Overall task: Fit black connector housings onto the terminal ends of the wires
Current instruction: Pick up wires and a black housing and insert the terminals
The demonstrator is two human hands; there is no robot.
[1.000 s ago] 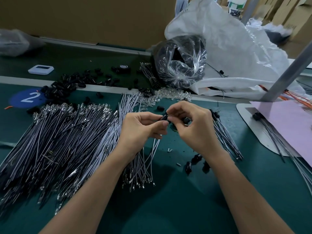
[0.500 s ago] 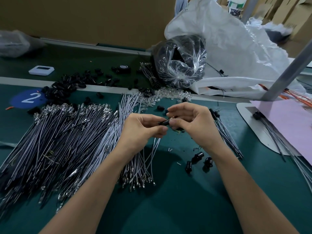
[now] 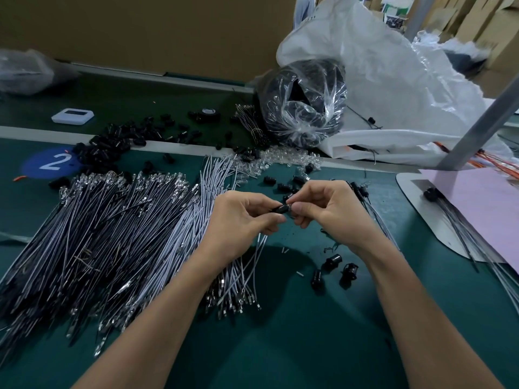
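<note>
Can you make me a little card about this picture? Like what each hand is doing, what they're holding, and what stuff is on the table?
Left hand: pinches one end of the black housing; thin wires trail below it
Right hand: pinches the housing's other end
Left of the hands: big wire pile
Near the right wrist: three loose housings
Far left: blue sticker marked 2, beside a heap of housings
Behind: clear bag of black parts
Table: green

Two hands (image 3: pixel 238 220) (image 3: pixel 334 217), one held housing (image 3: pixel 281 208), three loose housings (image 3: pixel 332 259), one tape roll (image 3: pixel 208 114).
</note>
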